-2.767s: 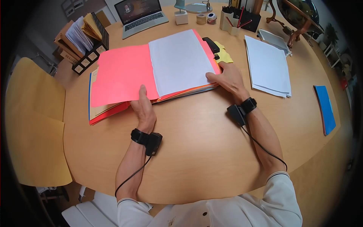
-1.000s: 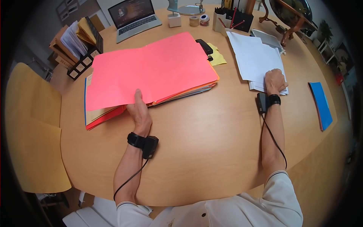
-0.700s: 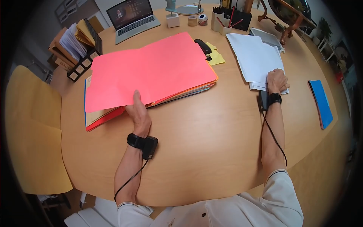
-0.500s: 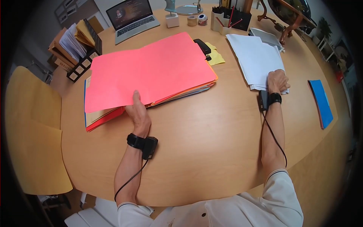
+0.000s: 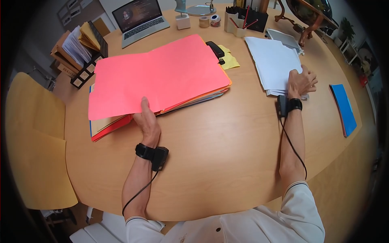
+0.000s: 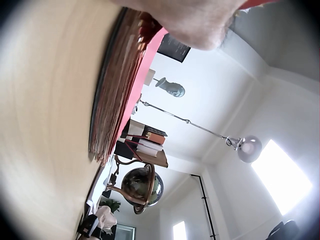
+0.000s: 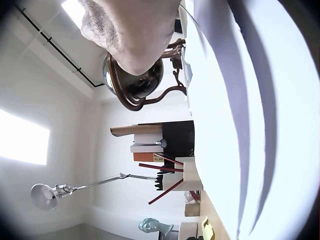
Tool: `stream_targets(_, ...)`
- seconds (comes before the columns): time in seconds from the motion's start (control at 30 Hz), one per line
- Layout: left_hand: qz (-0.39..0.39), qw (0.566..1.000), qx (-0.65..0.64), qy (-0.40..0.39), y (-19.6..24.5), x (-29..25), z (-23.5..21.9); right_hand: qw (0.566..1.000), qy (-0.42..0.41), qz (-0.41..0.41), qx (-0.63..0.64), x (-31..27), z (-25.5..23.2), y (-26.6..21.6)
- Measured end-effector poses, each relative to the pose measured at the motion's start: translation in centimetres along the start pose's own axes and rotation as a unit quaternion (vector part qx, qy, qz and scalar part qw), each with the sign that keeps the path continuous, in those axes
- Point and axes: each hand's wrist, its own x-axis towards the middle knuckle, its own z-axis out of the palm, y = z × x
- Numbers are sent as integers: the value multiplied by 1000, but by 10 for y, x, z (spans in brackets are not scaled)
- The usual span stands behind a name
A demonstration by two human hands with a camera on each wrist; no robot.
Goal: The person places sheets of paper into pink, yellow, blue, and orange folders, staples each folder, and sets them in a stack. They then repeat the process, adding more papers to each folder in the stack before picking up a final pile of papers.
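Note:
A pink file folder (image 5: 162,73) lies spread open on top of a thick stack of folders (image 5: 194,102). My left hand (image 5: 148,121) grips the folder's near edge, thumb on top and fingers hidden underneath. In the left wrist view the layered edges of the folder stack (image 6: 117,90) run beside that hand. Over the near right corner of a pile of white paper (image 5: 273,65) is my right hand (image 5: 301,83), its fingers loosely bent and spread, with no sheet raised by them. Seen from the right wrist, the paper sheets (image 7: 220,100) lie in slightly wavy layers.
A black stapler (image 5: 215,52) and yellow paper (image 5: 230,58) sit by the folder's right side. Behind are a laptop (image 5: 142,24), a pencil holder (image 5: 239,26) and a globe (image 5: 314,14). Blue folders (image 5: 343,109) lie far right; a file rack (image 5: 87,71) stands left.
The white sheet that lay on the pink folder is now on the paper pile at right. My right hand went there with it, then its fingers loosened. My left hand kept its grip.

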Motion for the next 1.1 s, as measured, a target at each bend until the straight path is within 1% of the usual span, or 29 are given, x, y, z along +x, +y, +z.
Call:
stream_targets(0.03,5,1000,12,-3,2,-1,0,1000,0,0,0,2,2,-2)
stream_targets(0.1,14,1000,14,-4,4,-2,2,993,84,-56,54,7,1,-8)
stream_targets(0.13,24,1000,17,-4,5,-2,2,993,84,-56,54,9,1,-11)
stream_targets(0.2,34,999,25,2,3,-2,4,973,92,-91,193,10,-4,-23)
stream_targets(0.23,44,998,33,8,3,-2,5,973,92,-91,193,8,-6,-32)
stream_targets(0.27,44,998,33,8,3,-3,6,942,80,-144,294,5,-7,-42)
stream_targets(0.3,67,997,42,6,4,-5,7,897,68,-195,390,0,-13,-55)
stream_targets(0.33,90,995,52,4,5,-5,7,878,14,-186,440,-11,-20,-69)
stream_targets(0.37,91,994,52,4,4,-4,6,854,-40,-175,488,-25,-31,-84)
stream_targets(0.43,95,989,87,-71,1,-3,1,804,-176,-122,554,-56,-35,-108)
stream_targets(0.47,95,989,88,-69,2,-2,0,778,-266,-105,560,-71,-35,-118)
stream_targets(0.5,92,982,123,-108,3,-2,0,744,-355,-87,559,-82,-39,-127)
stream_targets(0.53,90,973,157,-147,4,-3,0,740,-384,-108,542,-91,-44,-131)
stream_targets(0.57,89,973,157,-144,2,-2,2,734,-413,-129,524,-98,-50,-135)
stream_targets(0.6,134,966,146,-165,-1,-1,5,732,-425,-160,508,-101,-54,-138)
stream_targets(0.63,178,957,135,-186,-4,-1,7,730,-427,-162,508,-103,-58,-139)
stream_targets(0.67,202,941,181,-201,3,-1,7,730,-429,-172,503,-104,-62,-140)
stream_targets(0.7,200,942,182,-199,7,-3,8,730,-430,-182,499,-105,-65,-141)
stream_targets(0.77,226,914,265,-210,14,-9,11,723,-440,-180,501,-106,-64,-139)
stream_targets(0.8,207,913,277,-217,15,-9,10,718,-448,-177,503,-105,-63,-138)
stream_targets(0.83,206,913,280,-212,15,-9,9,714,-449,-179,506,-105,-62,-138)
stream_targets(0.9,254,889,317,-211,13,-7,7,712,-471,-183,487,-102,-63,-138)
stream_targets(0.93,254,889,319,-208,11,-6,6,710,-448,-189,509,-105,-61,-138)
stream_targets(1.03,248,894,311,-206,5,-4,5,718,-448,-194,496,-106,-58,-137)
stream_targets(1.1,251,894,309,-205,4,-3,5,716,-448,-196,498,-106,-55,-137)
